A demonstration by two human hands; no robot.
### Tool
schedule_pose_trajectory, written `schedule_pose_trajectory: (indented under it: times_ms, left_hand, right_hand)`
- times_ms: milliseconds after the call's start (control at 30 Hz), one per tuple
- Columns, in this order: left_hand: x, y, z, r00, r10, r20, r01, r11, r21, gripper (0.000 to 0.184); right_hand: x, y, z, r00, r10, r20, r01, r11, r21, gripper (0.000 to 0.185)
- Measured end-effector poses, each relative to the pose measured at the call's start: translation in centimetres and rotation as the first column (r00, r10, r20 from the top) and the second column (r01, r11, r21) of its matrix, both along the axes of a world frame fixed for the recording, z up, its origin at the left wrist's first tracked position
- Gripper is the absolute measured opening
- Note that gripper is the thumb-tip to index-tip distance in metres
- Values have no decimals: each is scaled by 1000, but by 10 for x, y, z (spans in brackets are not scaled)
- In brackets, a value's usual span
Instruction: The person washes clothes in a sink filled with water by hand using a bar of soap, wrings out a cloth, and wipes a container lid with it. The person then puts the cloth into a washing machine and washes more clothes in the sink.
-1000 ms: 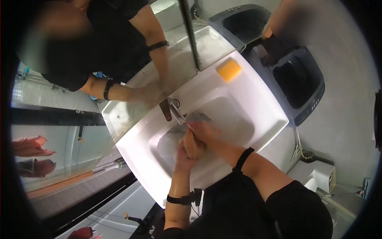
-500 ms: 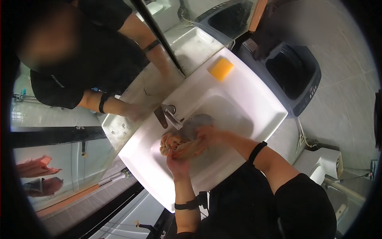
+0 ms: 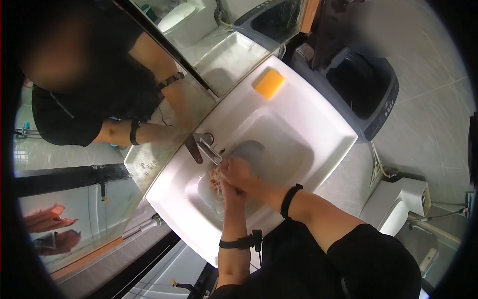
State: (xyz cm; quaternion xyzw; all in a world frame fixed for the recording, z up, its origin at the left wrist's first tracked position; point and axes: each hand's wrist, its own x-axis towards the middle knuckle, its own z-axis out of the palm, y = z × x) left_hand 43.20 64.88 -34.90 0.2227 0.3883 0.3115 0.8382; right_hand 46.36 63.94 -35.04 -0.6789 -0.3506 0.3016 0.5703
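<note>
A white sink basin [image 3: 318,109] holds cloudy water. Both hands are together in it, just below the metal faucet [image 3: 209,151]. A wet tan-orange cloth [image 3: 215,180] shows at the left side of the hands. My right hand [image 3: 236,172] lies over the cloth with its fingers curled round it. Under it, my left hand [image 3: 232,190] is closed against the same cloth, its fingers partly hidden. A dark grey item [image 3: 250,148] lies in the water beside my right hand.
A yellow-orange sponge [image 3: 269,84] sits on the sink's back right ledge. Behind the sink is a mirror [image 3: 174,74] with reflected arms. A dark grey washing machine [image 3: 386,107] stands to the right, and a white toilet [image 3: 396,217] at the lower right.
The hands, apart with the cloth stretched between them half a second ago, have come together under the faucet. My right hand moved left onto the cloth, which is now bunched up. The view has shifted slightly.
</note>
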Motion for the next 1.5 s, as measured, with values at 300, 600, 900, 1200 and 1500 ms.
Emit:
schedule_pose_trajectory:
  times_ms: [300, 600, 900, 1200, 1500]
  left_hand:
    - [-29, 5, -1, 979, -100, -178, 62, 977, -206, 56]
    - [-58, -8, -9, 3, 377, -926, 941, 313, 130, 69]
    - [-52, -10, -51, 67, 287, -956, 912, 372, 176, 58]
    - [-25, 47, -33, 762, -217, -610, 335, 938, 85, 24]
    - [68, 64, -136, 939, 126, 320, 31, 895, -445, 27]
  right_hand:
    - [63, -25, 18, 850, 356, 388, -224, 912, -344, 33]
    - [51, -18, 15, 451, 482, 751, -259, 876, -406, 48]
    - [40, -21, -53, 494, 785, 374, -341, 570, -747, 47]
    - [113, 25, 108, 841, 533, -87, -481, 666, -569, 30]
    - [134, 36, 154, 341, 479, -809, -559, 795, 235, 38]
